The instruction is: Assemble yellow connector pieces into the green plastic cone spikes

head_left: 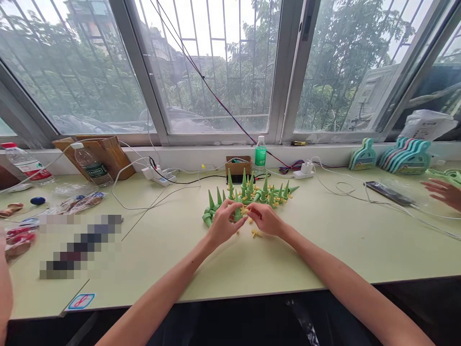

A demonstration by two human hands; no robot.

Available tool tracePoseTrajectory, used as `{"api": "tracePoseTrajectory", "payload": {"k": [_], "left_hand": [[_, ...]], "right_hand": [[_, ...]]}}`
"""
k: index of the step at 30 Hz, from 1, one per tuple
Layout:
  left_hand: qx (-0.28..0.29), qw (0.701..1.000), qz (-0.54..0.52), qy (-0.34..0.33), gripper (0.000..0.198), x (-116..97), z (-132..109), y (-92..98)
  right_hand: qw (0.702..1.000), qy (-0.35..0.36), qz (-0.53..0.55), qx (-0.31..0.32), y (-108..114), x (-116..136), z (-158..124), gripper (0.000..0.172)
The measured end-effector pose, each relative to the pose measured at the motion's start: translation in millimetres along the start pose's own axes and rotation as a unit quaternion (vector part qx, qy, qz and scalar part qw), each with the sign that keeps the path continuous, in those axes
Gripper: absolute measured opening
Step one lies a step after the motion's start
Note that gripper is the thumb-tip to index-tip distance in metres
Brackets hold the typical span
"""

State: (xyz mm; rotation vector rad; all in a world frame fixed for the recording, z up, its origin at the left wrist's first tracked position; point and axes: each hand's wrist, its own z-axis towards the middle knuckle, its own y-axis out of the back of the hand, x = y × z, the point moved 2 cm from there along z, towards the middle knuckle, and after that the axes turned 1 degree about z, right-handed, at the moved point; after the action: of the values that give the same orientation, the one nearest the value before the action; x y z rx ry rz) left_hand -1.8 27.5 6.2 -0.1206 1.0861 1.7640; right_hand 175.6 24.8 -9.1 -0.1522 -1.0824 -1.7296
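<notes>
Though clustered, green cones (250, 188), sharply pointed.

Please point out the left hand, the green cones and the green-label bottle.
left hand (223, 223), head view, back of hand.
green cones (244, 181), head view, one upright cone.
green-label bottle (260, 156), head view, its label.

Far left I see a water bottle (91, 166) standing in front of a cardboard box (110, 153), a white power strip (158, 176) just right of them. A green-labelled bottle (260, 154) stands beside a small brown box (238, 166) at the far side, and teal flat pieces (406, 154) stand stacked far right.
</notes>
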Motion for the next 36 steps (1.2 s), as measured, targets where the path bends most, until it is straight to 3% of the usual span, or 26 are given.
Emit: {"api": "tracePoseTrajectory", "payload": {"k": [11,20,36], "left_hand": [[0.014,1.0,-0.002,0.0,0.03,0.5,-0.9,-1.5],[0.01,1.0,-0.001,-0.015,0.03,-2.4,0.5,-1.0],[0.002,1.0,0.005,-0.026,0.031,2.5,0.4,-4.2]], "right_hand": [[0.999,0.028,-0.023,0.017,-1.5,-5.5,0.0,0.033],[1.0,-0.005,0.025,0.0,0.5,-0.3,-1.5,0.018],[1.0,-0.004,0.014,0.0,0.1,-2.5,0.1,0.019]]}}
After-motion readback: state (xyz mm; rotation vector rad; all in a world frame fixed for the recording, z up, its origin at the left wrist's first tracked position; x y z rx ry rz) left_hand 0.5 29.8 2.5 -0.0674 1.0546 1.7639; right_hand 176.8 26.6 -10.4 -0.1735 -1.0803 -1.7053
